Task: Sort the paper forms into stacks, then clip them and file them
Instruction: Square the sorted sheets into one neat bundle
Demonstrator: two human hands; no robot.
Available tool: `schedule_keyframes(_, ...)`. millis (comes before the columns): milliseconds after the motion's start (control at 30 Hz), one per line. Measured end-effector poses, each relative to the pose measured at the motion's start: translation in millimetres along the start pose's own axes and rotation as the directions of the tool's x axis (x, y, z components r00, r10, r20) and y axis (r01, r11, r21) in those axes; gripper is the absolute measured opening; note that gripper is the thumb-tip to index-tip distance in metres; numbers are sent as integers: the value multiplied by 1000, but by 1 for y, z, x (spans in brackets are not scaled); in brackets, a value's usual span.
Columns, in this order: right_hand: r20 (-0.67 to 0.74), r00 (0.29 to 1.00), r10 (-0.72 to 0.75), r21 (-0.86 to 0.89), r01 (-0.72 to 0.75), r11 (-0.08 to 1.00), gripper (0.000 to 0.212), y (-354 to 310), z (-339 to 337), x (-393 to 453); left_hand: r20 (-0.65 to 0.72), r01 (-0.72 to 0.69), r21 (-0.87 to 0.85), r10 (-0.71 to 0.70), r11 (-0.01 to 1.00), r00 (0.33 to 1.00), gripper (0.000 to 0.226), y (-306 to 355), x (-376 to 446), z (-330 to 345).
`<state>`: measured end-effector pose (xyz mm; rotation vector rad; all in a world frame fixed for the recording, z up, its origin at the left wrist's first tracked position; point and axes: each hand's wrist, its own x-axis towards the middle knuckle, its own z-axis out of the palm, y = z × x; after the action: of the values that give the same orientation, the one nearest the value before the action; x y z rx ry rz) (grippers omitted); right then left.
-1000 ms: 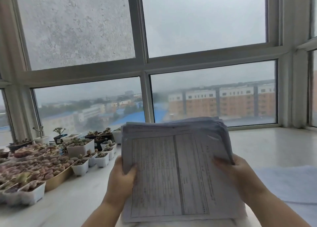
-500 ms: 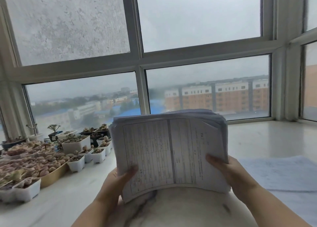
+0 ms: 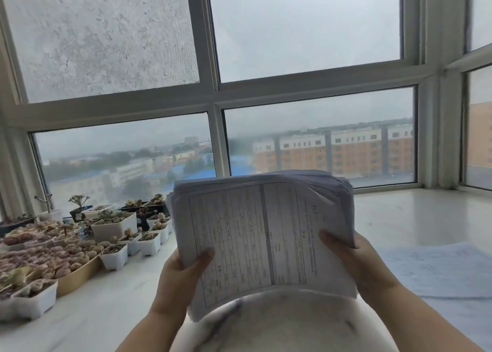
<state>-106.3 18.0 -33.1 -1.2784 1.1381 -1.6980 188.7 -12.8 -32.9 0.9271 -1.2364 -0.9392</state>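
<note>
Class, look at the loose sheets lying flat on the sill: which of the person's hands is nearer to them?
Right. The right hand grips the held stack's right edge, just left of the loose sheets; the left hand grips the stack's far side.

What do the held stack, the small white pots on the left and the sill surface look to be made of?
Stack: thin matte printed paper; its edges fan and the lower edge bows.
Pots: probably moulded plastic, smooth white, thin straight rims.
Sill: likely polished stone or tile, since it is pale and reflects window light; cannot tell which.
</note>
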Motion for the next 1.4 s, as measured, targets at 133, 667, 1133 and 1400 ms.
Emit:
schedule_keyframes(133, 24, 998, -64, 1, 64, 998, 52, -11, 5, 0, -47, -147, -6, 146, 989, 988, 25, 11, 1, 0)
schedule_keyframes(667, 158, 985, 65, 52, -74, 996, 65, -11, -9, -8, 13, 12, 18, -12, 1000, 1000, 46, -5, 9, -16)
schedule_keyframes(1133, 388, 907, 164, 85, -212, 974, 78, -11, -17, -9, -197, -177, -73, 160, 982, 967, 76, 77, 19, 5)
schedule_keyframes(1400, 385, 914, 128, 93, -177, 980, 108, -14, -11, -12, -447, -68, 102, 107, 992, 888, 32, 83, 38, 10)
